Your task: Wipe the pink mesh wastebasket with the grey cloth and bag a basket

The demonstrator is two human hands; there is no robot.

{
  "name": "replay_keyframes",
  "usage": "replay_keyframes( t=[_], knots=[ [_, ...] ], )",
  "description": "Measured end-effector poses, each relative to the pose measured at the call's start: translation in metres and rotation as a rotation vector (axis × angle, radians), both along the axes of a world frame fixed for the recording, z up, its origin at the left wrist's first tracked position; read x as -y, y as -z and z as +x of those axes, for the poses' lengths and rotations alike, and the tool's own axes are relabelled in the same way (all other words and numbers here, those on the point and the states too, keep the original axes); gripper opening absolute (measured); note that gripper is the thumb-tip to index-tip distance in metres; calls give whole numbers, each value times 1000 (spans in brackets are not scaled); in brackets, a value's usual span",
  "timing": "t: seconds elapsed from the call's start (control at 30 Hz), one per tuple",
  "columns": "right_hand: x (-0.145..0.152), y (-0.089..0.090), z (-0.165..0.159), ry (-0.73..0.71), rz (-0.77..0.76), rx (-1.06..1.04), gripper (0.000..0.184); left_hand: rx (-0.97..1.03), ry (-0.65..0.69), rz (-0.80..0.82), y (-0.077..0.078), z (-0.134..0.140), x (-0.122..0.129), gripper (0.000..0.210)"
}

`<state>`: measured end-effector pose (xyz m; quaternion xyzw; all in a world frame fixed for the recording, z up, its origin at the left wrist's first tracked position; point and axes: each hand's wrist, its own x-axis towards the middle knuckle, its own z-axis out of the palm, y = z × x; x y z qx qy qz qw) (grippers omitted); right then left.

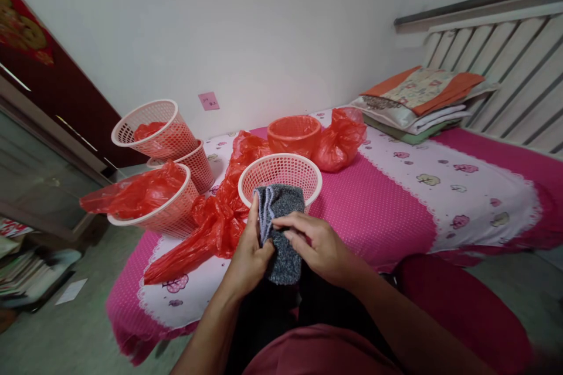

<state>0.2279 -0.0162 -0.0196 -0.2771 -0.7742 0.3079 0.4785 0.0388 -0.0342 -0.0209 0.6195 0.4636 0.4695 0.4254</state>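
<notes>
A folded dark grey knitted cloth [285, 263], with a lighter lavender-grey edge, is held in front of me over the near side of a pale pink mesh basket [281, 163]. My left hand [253, 249] grips its left side, thumb in front and fingers partly hidden behind. With bent fingers, my right hand [319, 243] touches the front of the cloth near the lighter edge; whether it pinches the fabric is hard to make out. The cloth hides part of the basket's front wall.
Red plastic bags [220, 220] lie left of the basket. More pink baskets [189, 205] stand at the left, and a red-lined basket [294, 128] sits behind beside a tied red bag [338, 140]. Folded textiles [422, 99] are stacked at the back right. A dark red stool [457, 304] stands at right.
</notes>
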Motion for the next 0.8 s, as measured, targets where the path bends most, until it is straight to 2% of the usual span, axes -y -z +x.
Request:
replay_keyframes(
  t=[0.07,0.13,0.2,0.33,0.47,0.53,0.6,0.7,0.73,0.8],
  knots=[
    [-10,-8,4,158,127,-19,26,15,17,-16,0,-1,1,105],
    [-23,-14,7,265,250,9,25,30,44,-36,-2,-2,2,105],
    [-35,-17,10,282,318,74,27,52,90,-66,-4,-3,4,104],
    [-46,-16,7,242,342,119,15,69,189,-107,-5,-5,6,105],
    [-50,-12,0,286,198,-31,24,5,268,-86,-3,-7,8,99],
    [-53,-9,-1,211,67,-78,24,8,306,-98,-3,-8,8,96],
    [-55,-6,0,78,-65,-85,26,52,337,-125,-3,-10,9,94],
    [-55,-4,4,-88,-206,-57,40,130,379,-197,-5,-13,11,90],
    [-54,-4,7,-104,-224,-40,44,148,391,-229,-6,-15,11,90],
    [-51,-8,11,-48,-212,-18,47,164,393,-284,-10,-17,11,90]
  ],
)
